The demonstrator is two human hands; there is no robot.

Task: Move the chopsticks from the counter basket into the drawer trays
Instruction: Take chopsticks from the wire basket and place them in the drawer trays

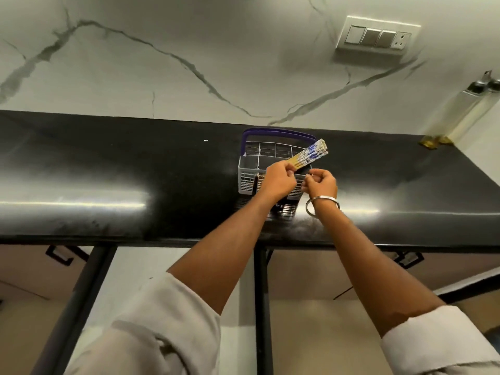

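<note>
1. Black polished tabletop [135, 169] carries a grey wire basket [244, 171] with a purple handle, standing near the tabletop's back edge, about midway along.
2. Left hand [278, 180] pinches a bundle of patterned chopsticks [308, 155], tips slanting up to the right above the basket.
3. Right hand [322, 182] curled just beside; whether it holds anything, cannot tell.
4. Step judged: pick-up from basket. No drawer is open, so next: open one, lower the bundle into a tray.
</note>
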